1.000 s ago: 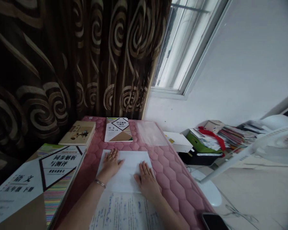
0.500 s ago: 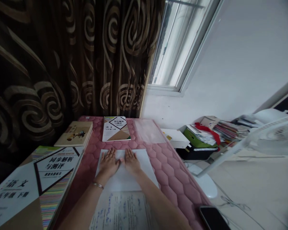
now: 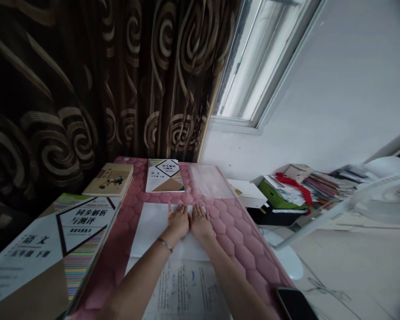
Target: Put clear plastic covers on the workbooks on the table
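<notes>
The near end of the pink-covered desk (image 3: 253, 260) is taken up by a phone (image 3: 296, 304) at the right and a large workbook (image 3: 53, 251) at the left, its length pointed away. Between them, a printed page (image 3: 188, 289) with blue handwriting is partly covered by the forearms. Beyond it is seen the plain white paper (image 3: 150, 229), laid flat; whether the two are joined cannot be told. Together they are stretched lengthwise along the forearms.

The white paper is touched from above by the left hand (image 3: 179, 222), with a bracelet (image 3: 166, 245) at the wrist, and by the right hand (image 3: 201, 224). The palms are turned down and set side by side, and the fingers are extended toward the far edge; nothing is gripped. The wider bare part of the paper is left on the left hand's side, while its far right corner is closest to the right hand.

Farther off, a tan book (image 3: 110, 180), a smaller workbook (image 3: 164, 176) and a translucent sheet (image 3: 210, 181) are laid out before a curtain (image 3: 153, 80).
</notes>
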### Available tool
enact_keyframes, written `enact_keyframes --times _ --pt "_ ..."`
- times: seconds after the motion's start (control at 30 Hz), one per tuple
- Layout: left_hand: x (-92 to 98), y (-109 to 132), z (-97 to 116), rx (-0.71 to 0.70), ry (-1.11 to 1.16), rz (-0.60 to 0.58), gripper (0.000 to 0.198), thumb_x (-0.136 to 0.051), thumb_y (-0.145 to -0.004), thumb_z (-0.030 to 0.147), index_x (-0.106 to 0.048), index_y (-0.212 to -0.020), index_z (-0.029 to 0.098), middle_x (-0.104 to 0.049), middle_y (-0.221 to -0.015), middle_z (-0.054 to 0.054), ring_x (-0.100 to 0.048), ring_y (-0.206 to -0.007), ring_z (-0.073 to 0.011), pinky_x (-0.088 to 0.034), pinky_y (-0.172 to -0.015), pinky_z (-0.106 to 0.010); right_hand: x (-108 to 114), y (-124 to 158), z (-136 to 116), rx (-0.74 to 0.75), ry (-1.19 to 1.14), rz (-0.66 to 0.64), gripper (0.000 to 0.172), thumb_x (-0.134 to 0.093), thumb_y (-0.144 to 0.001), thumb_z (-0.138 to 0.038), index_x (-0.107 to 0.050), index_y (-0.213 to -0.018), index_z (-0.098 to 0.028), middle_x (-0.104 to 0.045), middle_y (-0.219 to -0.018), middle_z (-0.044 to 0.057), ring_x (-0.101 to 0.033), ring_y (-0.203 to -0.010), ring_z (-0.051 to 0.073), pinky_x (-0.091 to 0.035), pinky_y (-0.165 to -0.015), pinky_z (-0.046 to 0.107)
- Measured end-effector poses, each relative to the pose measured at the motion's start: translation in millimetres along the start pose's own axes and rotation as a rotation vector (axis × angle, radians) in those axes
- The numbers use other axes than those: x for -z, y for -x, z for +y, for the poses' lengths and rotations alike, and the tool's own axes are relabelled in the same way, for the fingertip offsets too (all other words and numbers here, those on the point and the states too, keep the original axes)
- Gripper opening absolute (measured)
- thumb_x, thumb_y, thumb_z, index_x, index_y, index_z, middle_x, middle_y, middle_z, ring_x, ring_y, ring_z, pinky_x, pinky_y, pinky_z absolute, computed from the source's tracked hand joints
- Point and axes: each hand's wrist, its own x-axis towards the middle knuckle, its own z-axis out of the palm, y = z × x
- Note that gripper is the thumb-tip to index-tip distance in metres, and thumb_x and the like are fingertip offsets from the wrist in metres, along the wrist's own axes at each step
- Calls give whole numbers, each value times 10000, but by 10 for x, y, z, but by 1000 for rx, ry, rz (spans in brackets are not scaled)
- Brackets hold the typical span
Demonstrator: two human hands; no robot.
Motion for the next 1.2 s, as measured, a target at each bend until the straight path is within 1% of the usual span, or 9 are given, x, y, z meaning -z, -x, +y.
enact_keyframes --times 0.1,0.27,0.37,0.47,0.67,0.83,0.93,1.07,1.2 --pt "-29 45 -95 31 -3 8 506 -271 -950 232 -431 -1427 182 -459 -1468 -112 -392 -1373 -246 -11 -1178 -575 -26 -5 24 3 -3 -4 603 -185 -992 -367 -305 -1474 -25 -262 -1545 174 -204 -1449 259 -123 -1165 467" --pt "87 305 -817 199 -78 62 515 -261 -953 284 -420 -1437 208 -392 -1512 -102 -330 -1409 -272 -17 -1161 -610 -31 -16 50 -13 -9 -16 623 -176 -996 -401 -287 -1478 -23 -258 -1550 161 -179 -1457 241 -111 -1170 466" --pt "151 393 -1021 289 -125 42 524 -274 -946 308 -402 -1447 222 -354 -1531 -87 -286 -1428 -278 -76 -1145 -640 40 -27 -38 -67 -1 -56 635 -180 -995 -411 -255 -1484 -13 -221 -1557 179 -171 -1458 258 -120 -1161 507" --pt "166 399 -985 304 -142 22 532 -274 -940 292 -388 -1453 211 -327 -1542 -92 -266 -1437 -270 -77 -1136 -652 96 -42 -300 -144 1 -101 659 -183 -992 -440 -246 -1484 -5 -199 -1554 209 -168 -1453 307 -131 -1135 582" --pt "179 404 -924 295 -145 28 536 -276 -937 283 -381 -1455 200 -323 -1543 -97 -256 -1439 -270 -65 -1125 -667 -4 -75 -786 281 -126 -92 644 -144 -994 -462 -271 -1492 -73 -189 -1566 155 -129 -1468 207 -80 -1172 494" --pt "164 418 -960 303 -150 20 541 -235 -948 308 -361 -1464 204 -313 -1549 -88 -252 -1441 -263 -62 -1123 -675 58 -69 -255 -30 -46 -100 631 -175 -997 -434 -258 -1489 -48 -214 -1560 175 -174 -1458 244 -94 -1156 544" --pt "156 395 -970 299 -158 14 550 -225 -948 312 -345 -1472 195 -303 -1552 -94 -242 -1444 -274 -60 -1120 -680 120 -39 91 -111 -22 -67 638 -160 -998 -434 -252 -1490 -39 -213 -1561 176 -165 -1458 256 -103 -1151 544" --pt "229 400 -950 307 -164 -15 555 -231 -946 319 -328 -1479 200 -286 -1560 -83 -234 -1447 -274 -99 -1124 -671 114 -37 164 -132 -13 -84 644 -142 -993 -444 -242 -1498 -56 -192 -1569 158 -162 -1460 236 -97 -1155 536" --pt "324 669 -872 422 -191 -40 544 -254 -937 278 -372 -1459 178 -277 -1564 -91 -253 -1439 -282 -189 -1112 -653 36 -68 130 -141 26 -96 656 -124 -987 -442 -211 -1502 -47 -175 -1579 141 -142 -1465 214 -101 -1160 528"
